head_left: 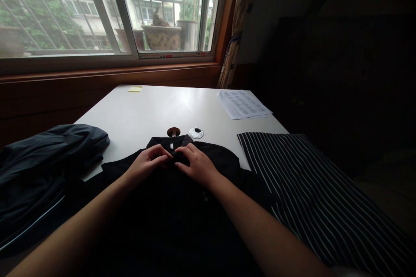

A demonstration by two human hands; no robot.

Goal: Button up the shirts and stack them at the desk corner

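A black collared shirt (pixel 175 225) lies spread front side up on the white table, its collar toward the window. A small white label shows inside the neck, and a small pale logo sits on the chest. My left hand (pixel 150 162) pinches the shirt's front just below the collar, fingers closed on the dark cloth. Close beside it, my right hand (pixel 196 163) grips the other side of the same spot with thumb and fingers. The fingertips of both hands nearly meet there. Whether a button lies between them is too dark to see.
Dark crumpled clothing (pixel 48 156) is heaped at the left. A black-and-white striped cloth (pixel 312 181) covers the right side. On the white table (pixel 162 108) are printed papers (pixel 243 104), a yellow sticky note (pixel 135 89), an open cable hole (pixel 173 131) and a round white cap (pixel 196 133).
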